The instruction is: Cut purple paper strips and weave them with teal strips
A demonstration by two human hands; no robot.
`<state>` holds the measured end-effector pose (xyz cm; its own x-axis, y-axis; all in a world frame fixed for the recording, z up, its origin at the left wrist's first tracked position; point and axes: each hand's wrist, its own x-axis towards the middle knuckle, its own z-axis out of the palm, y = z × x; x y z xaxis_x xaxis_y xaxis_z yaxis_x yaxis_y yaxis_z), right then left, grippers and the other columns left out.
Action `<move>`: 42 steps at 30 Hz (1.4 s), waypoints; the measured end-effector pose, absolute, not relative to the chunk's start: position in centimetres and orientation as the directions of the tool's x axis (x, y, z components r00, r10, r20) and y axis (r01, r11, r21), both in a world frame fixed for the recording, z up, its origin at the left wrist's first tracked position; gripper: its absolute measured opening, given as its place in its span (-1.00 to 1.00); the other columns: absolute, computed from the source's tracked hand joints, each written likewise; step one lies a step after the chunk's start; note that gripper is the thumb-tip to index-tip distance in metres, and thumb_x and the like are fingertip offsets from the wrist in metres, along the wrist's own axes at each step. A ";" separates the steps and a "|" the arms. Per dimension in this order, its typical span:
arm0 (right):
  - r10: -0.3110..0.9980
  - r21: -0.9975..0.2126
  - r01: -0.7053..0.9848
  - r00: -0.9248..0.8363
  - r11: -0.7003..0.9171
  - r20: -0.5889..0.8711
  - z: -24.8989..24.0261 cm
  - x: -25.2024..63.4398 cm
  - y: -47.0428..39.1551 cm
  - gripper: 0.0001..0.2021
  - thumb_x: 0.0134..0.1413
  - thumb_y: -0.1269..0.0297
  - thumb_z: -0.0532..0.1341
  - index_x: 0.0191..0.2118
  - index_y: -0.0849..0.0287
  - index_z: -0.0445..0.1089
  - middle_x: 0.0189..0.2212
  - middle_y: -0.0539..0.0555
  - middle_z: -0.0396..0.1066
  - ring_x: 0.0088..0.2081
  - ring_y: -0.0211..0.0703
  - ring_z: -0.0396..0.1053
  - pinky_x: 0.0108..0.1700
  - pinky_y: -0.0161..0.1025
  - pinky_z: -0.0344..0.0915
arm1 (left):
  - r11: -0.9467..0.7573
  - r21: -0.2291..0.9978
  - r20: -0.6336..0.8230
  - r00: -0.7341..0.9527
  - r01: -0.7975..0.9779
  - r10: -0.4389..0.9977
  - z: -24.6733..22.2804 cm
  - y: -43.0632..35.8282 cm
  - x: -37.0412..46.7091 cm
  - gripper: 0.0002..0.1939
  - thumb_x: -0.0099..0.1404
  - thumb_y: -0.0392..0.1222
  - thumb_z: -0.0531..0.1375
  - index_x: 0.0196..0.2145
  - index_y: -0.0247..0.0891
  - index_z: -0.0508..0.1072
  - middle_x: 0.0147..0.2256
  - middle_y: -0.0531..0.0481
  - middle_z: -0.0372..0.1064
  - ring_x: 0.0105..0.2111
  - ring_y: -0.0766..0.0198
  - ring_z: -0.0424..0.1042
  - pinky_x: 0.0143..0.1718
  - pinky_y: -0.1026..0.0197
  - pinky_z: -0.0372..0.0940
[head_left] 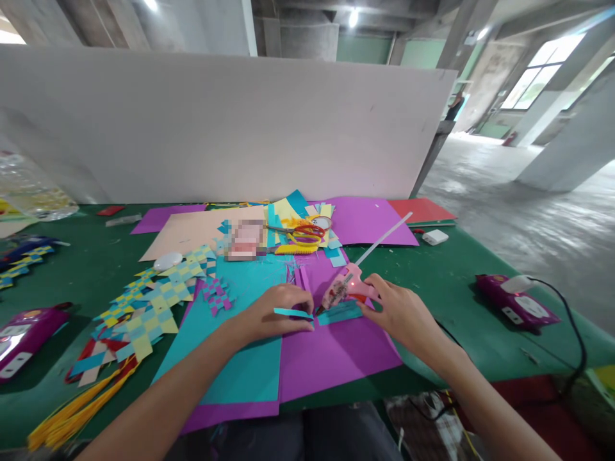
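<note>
A narrow teal paper strip (291, 312) is pinched in the fingers of my left hand (276, 307), above the seam between the teal and purple sheets. My right hand (391, 304) is wrapped round the handle of a pink hot glue gun (353, 282), its nozzle pointing down and left, close to my left fingertips. From the gun's back a long translucent glue stick (384, 238) sticks up. Below the gun, teal paper strips (341, 312) lie on the purple sheet (331, 358). To the left is the large teal sheet (230, 365). Whether the nozzle touches the strip I cannot tell.
Woven checkered paper pieces (154, 314) with a yellow tassel (86, 410) lie at left. Scissors (307, 232), a yellow comb-edged tool (293, 250) and paper scraps are behind. Purple power strips (516, 304) flank the green table (432, 282); a white panel (230, 128) stands behind.
</note>
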<state>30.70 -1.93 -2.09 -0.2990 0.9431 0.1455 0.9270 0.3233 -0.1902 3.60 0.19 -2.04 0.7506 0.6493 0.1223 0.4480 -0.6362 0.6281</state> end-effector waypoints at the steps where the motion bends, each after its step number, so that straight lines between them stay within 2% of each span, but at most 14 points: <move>1: 0.941 -0.188 0.926 -0.302 0.327 0.152 -2.1 30.6 -2.0 -0.80 0.14 0.25 0.17 -0.14 0.17 0.22 -0.32 0.07 0.48 -0.39 -0.05 0.47 -0.47 -0.29 -0.02 | -0.634 0.630 0.122 0.750 0.448 0.650 -2.0 0.2 3.6 -0.76 0.25 -0.02 0.26 -0.25 -0.23 0.41 -0.29 0.02 0.43 -0.28 0.24 0.39 -0.24 0.28 0.16; 19: 0.927 -0.130 0.926 -0.329 0.354 0.180 -1.4 30.3 -2.1 -0.87 0.15 0.31 0.16 -0.18 0.17 0.25 -0.33 0.08 0.49 -0.38 -0.08 0.47 -0.47 -0.29 0.03 | -0.607 0.663 0.109 0.745 0.439 0.658 -1.9 0.2 3.7 -0.78 0.24 -0.04 0.26 -0.25 -0.23 0.43 -0.26 0.03 0.46 -0.24 0.24 0.40 -0.19 0.27 0.16; 25: 0.930 -0.144 0.924 -0.332 0.355 0.159 -1.1 30.2 -2.4 -0.82 0.16 0.31 0.17 -0.12 0.18 0.24 -0.29 0.08 0.50 -0.35 -0.06 0.48 -0.45 -0.27 0.08 | -0.604 0.650 0.089 0.743 0.461 0.663 -1.8 0.1 3.8 -0.78 0.25 -0.03 0.26 -0.27 -0.23 0.42 -0.28 0.03 0.44 -0.27 0.24 0.40 -0.23 0.26 0.16; 30: 0.934 -0.123 0.931 -0.326 0.344 0.145 -0.9 30.0 -2.5 -0.86 0.19 0.31 0.14 -0.14 0.19 0.26 -0.28 0.11 0.50 -0.30 -0.03 0.49 -0.42 -0.26 0.11 | -0.602 0.637 0.077 0.737 0.481 0.671 -1.8 0.2 3.8 -0.78 0.23 -0.05 0.28 -0.28 -0.23 0.41 -0.28 0.04 0.44 -0.27 0.26 0.39 -0.22 0.27 0.15; 35: 0.937 -0.114 0.934 -0.322 0.338 0.137 -0.6 30.1 -2.7 -0.81 0.17 0.32 0.16 -0.10 0.19 0.27 -0.28 0.10 0.50 -0.33 -0.05 0.49 -0.43 -0.27 0.09 | -0.597 0.654 0.088 0.737 0.465 0.670 -1.6 0.0 3.9 -0.81 0.24 -0.08 0.27 -0.28 -0.23 0.41 -0.27 0.05 0.44 -0.25 0.26 0.40 -0.20 0.28 0.15; 42: 0.936 -0.102 0.935 -0.327 0.340 0.128 -0.6 30.0 -2.7 -0.84 0.18 0.33 0.15 -0.12 0.20 0.29 -0.28 0.12 0.50 -0.31 -0.03 0.48 -0.42 -0.26 0.10 | -0.606 0.648 0.098 0.739 0.461 0.667 -1.5 0.0 3.9 -0.78 0.24 -0.04 0.26 -0.27 -0.23 0.40 -0.28 0.02 0.45 -0.27 0.24 0.41 -0.22 0.26 0.17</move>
